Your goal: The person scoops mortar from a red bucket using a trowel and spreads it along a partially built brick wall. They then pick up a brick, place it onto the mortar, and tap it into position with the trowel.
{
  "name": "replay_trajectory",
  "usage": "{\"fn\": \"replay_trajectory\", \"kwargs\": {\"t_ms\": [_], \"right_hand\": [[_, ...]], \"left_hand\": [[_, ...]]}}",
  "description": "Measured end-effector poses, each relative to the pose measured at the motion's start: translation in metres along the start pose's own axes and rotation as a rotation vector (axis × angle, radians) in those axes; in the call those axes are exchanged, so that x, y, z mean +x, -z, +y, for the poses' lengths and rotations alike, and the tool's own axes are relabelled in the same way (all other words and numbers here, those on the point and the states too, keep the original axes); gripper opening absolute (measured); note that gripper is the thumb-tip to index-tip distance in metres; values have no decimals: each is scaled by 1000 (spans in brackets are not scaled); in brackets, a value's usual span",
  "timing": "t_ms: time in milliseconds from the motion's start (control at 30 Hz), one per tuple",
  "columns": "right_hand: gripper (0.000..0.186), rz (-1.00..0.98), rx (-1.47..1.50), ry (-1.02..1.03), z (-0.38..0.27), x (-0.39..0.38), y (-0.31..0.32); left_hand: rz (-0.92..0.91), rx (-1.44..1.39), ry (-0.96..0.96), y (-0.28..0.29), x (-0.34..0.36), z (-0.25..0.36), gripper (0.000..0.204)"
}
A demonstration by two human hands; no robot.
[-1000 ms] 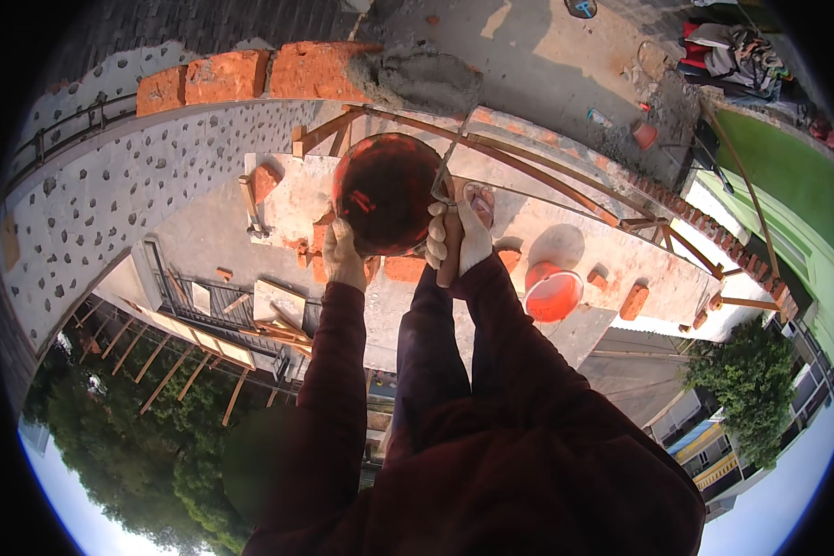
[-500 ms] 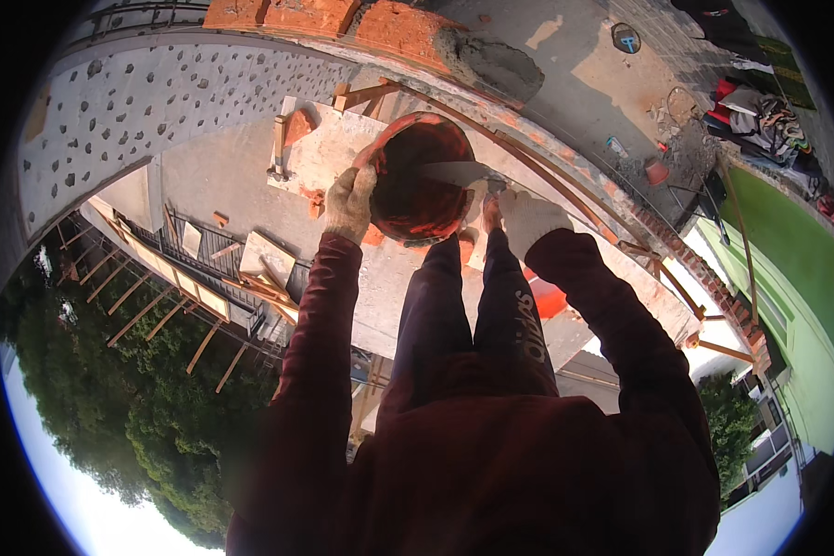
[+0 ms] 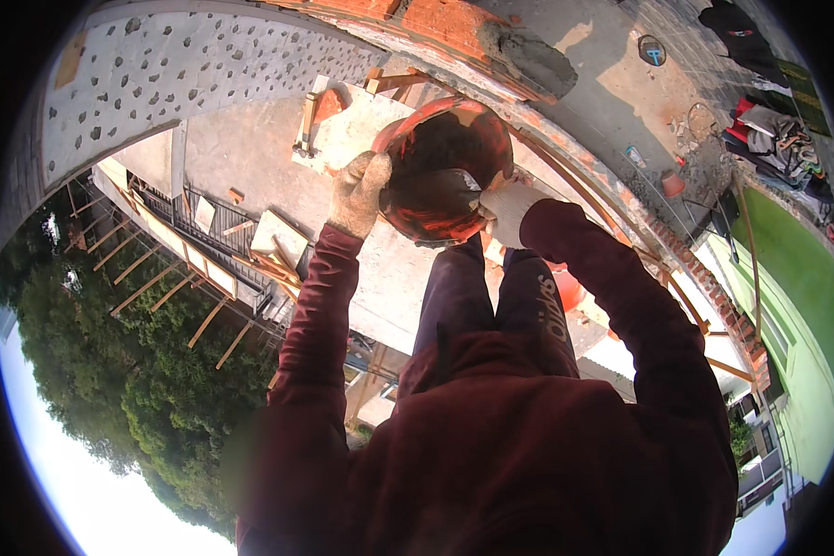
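Note:
My gloved left hand (image 3: 360, 193) grips the left rim of a dark bucket (image 3: 443, 139) with red-orange streaks, held over my legs (image 3: 450, 292) and tilted, with dark residue inside. My gloved right hand (image 3: 504, 211) is at the bucket's lower right side, closed on a trowel whose metal blade (image 3: 456, 185) lies inside the bucket. The trowel's handle is hidden in the hand. Behind the hands, a red bucket (image 3: 570, 292) shows partly past my right leg.
A brick course (image 3: 440, 20) with a heap of grey mortar (image 3: 528, 60) runs along the top. Below are a pale board (image 3: 343, 134) with bricks, timber braces (image 3: 394, 79), a railing and leaning planks (image 3: 269, 259) at left. A clothes pile (image 3: 769, 134) lies at upper right; trees (image 3: 130, 389) are lower left.
The bucket and both hands have shifted slightly right. The trowel has gone from upright beside the bucket to inside it, the right hand turning over. The view has turned a little.

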State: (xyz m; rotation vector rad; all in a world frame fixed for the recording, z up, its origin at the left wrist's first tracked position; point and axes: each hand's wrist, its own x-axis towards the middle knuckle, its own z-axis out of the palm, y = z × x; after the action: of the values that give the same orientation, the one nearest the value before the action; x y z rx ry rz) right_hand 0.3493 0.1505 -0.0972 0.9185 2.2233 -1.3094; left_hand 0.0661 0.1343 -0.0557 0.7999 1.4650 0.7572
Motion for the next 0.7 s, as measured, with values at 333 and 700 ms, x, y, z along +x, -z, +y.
{"fn": "replay_trajectory", "kwargs": {"t_ms": [333,700], "right_hand": [[31,217,-69,-165,-18,-38,21],[32,309,-548,54,-51,-54,33]], "left_hand": [[116,171,-114,-9,-18,-3,39],[114,162,-78,20,-15,36,37]]}}
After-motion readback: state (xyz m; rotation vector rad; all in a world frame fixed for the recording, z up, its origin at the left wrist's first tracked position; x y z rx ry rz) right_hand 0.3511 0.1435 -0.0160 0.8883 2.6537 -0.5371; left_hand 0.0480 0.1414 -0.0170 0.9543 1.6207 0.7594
